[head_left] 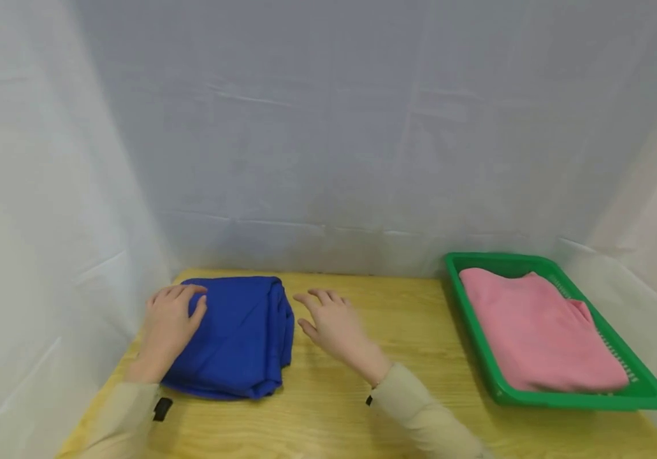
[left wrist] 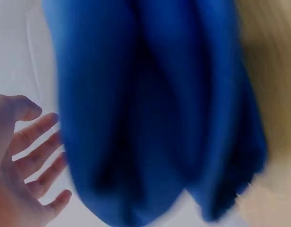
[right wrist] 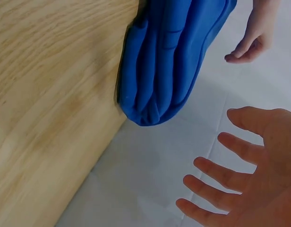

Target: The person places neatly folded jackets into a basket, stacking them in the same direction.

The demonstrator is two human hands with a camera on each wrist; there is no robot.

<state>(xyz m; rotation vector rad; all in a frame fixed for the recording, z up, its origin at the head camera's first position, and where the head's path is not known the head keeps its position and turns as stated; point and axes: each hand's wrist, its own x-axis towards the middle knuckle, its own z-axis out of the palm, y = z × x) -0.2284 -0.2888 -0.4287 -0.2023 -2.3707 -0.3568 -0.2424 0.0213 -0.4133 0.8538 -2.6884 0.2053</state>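
container: one green basket (head_left: pixel 580 400), shallow, rectangular, with openwork sides; stands on the wooden table (head_left: pixel 328 414), well apart from the fingers of the right hand (head_left: pixel 336 325), off to their right.

contents of basket: one pink cloth (head_left: pixel 540 335), folded, laid flat and covering most of the base; a small raised fold along its side farther from the fingers.

blue cloth (head_left: pixel 231 331): one, folded into a thick squarish bundle, lying on the table outside the basket, between the fingers of the two hands; layered folds stacked along the side that faces the right fingers; blurred in the left wrist view.

left hand (head_left: pixel 170 319): fingers loosely bent and holding nothing; poised at the left side of the blue cloth, thumb toward it; a gap between fingertips and fabric shows in the right wrist view.

right hand: fingers spread, slightly bent, grasping nothing; just beside the layered side of the blue cloth, apart from it, on the side nearer the basket.

surroundings: white sheeting (head_left: pixel 328 140) hung beyond the fingertips and to either side; pale left sleeve (head_left: pixel 122 417) and right sleeve (head_left: pixel 420 411) behind the fingers.
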